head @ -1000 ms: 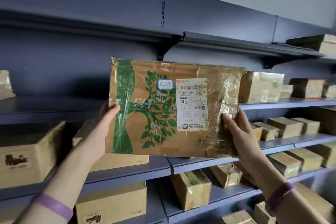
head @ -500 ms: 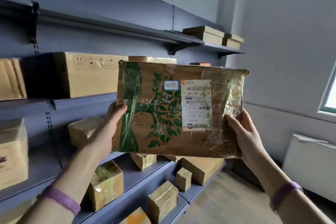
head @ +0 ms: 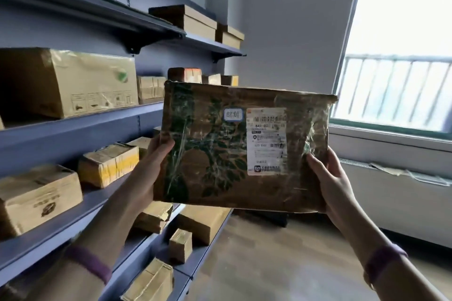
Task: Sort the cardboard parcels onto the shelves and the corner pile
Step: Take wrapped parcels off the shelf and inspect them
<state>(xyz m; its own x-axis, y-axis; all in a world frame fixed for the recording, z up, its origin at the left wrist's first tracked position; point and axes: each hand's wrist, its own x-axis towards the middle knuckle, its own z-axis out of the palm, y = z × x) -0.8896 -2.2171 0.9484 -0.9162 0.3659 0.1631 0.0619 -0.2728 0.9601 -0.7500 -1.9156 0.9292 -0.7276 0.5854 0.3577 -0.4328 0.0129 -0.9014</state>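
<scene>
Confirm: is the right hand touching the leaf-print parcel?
Touching. Head view shows the right hand gripping the leaf-print parcel at its lower right edge, thumb laid across the front face.

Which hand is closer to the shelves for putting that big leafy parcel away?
Left, probably. The left hand grips the parcel by the edge nearest the shelves, which run along that side. The right hand holds the far edge, toward the window.

The brown parcel (head: 220, 186) is showing a dark green leafy tree print, and it is wearing a white label (head: 266, 140) beside a blue-rimmed sticker (head: 233, 114). Tan boxes (head: 68, 80) are sitting on blue-grey shelves (head: 73, 129); purple wristbands (head: 91, 264) are circling both wrists.
</scene>
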